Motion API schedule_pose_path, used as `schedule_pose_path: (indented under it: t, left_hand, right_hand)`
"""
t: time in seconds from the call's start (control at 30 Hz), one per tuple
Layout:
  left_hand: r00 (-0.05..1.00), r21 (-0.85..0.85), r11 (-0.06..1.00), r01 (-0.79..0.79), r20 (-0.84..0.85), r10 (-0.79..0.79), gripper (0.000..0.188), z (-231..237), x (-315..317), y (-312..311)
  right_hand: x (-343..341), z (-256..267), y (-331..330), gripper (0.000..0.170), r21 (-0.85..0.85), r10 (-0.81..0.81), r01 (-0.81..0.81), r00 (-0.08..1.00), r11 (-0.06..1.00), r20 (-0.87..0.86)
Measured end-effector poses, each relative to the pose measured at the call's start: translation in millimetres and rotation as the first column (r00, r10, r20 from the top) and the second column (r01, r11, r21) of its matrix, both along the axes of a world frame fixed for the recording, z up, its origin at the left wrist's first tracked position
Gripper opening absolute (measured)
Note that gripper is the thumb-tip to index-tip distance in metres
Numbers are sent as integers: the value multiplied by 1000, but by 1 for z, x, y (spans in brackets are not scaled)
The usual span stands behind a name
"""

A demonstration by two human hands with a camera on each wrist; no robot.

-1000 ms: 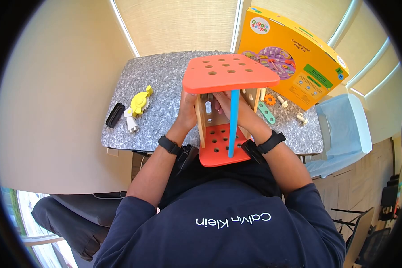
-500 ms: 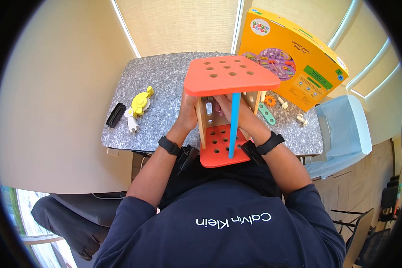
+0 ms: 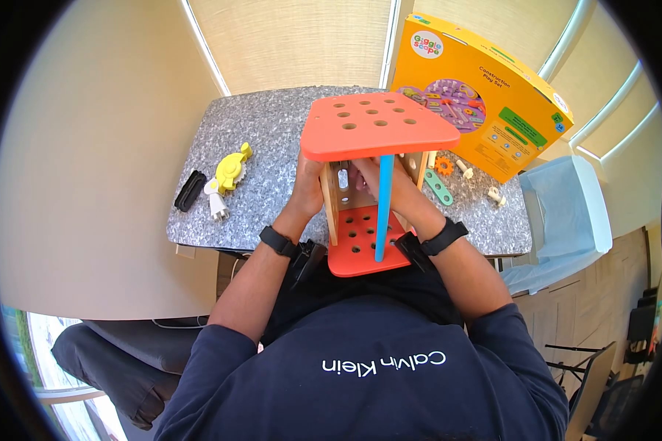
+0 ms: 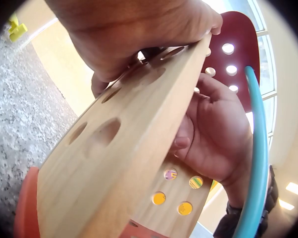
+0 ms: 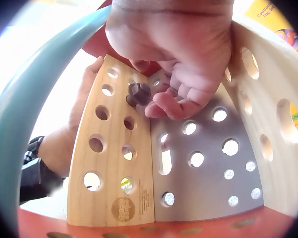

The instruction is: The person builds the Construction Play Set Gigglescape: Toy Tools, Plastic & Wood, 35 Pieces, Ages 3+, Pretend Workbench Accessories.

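Observation:
An upright toy workbench has a red top board (image 3: 379, 125), a red base (image 3: 357, 239), wooden side panels and a blue rod (image 3: 384, 206). My left hand (image 4: 134, 34) grips the edge of its left wooden panel (image 5: 109, 148), thumb over the edge and fingers on the outer face. Inside the frame, my right hand (image 5: 183, 59) has loosely curled fingers beside a dark hex nut (image 5: 139, 93) on that panel's inner face. The nut shows uncovered, its side close to the fingertips. In the head view the top board hides part of both hands.
On the granite table (image 3: 250, 117), a yellow toy saw (image 3: 230, 169), a white piece (image 3: 217, 200) and a black object (image 3: 190, 191) lie left. A green strip (image 3: 438, 187), orange gear (image 3: 443, 165) and pale bolts (image 3: 496, 196) lie right, before a yellow box (image 3: 485, 95).
My right hand's fingers have shifted slightly inside the frame and look more spread. The workbench has wobbled a little; my left hand keeps its grip on the panel.

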State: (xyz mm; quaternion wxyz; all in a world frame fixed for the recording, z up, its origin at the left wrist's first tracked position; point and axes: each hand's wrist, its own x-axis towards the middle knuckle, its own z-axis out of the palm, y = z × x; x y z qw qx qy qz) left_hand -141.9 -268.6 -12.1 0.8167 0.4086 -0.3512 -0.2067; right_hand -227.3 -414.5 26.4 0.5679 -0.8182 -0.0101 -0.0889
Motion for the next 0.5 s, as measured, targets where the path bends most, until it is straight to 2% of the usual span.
schedule_pose_path:
  t: [0.03,0.07,0.1,0.17,0.23,0.3,0.37,0.43,0.47,0.5]
  left_hand:
    - [999,-4,999,-52,4,52,75,-2,1,-1]
    - [995,-8,995,-103,7,103,76,-5,3,-2]
    - [995,-8,995,-103,7,103,76,-8,5,2]
    - [994,145,986,86,58,-95,81,-12,9,13]
    - [993,147,984,100,47,-108,82,-11,9,13]
    - [992,151,982,113,36,-120,82,-6,5,11]
    - [1000,42,999,13,26,-15,79,4,-3,3]
    - [999,36,999,-32,42,31,78,4,-2,3]
    - [995,28,997,-77,57,76,77,3,-2,3]
    - [995,27,997,-77,58,76,77,-2,1,3]
  right_hand:
    - [-1,2,4,30,9,-5,5,997,1000,72]
    - [2,-4,4,30,9,-5,5,997,1000,73]
    - [6,-17,4,35,20,2,-5,992,1000,125]
    - [6,-13,5,41,30,6,-12,984,999,177]
    - [3,-5,3,30,59,2,-2,1000,998,-11]
    - [3,-5,1,28,65,-7,10,998,998,-59]
    - [0,6,4,26,71,-15,22,994,997,-106]
    - [-6,18,6,26,68,-17,27,989,997,-150]
    - [-3,7,4,26,68,-16,27,989,997,-149]
    - [4,-15,2,27,18,-8,7,1000,1000,29]
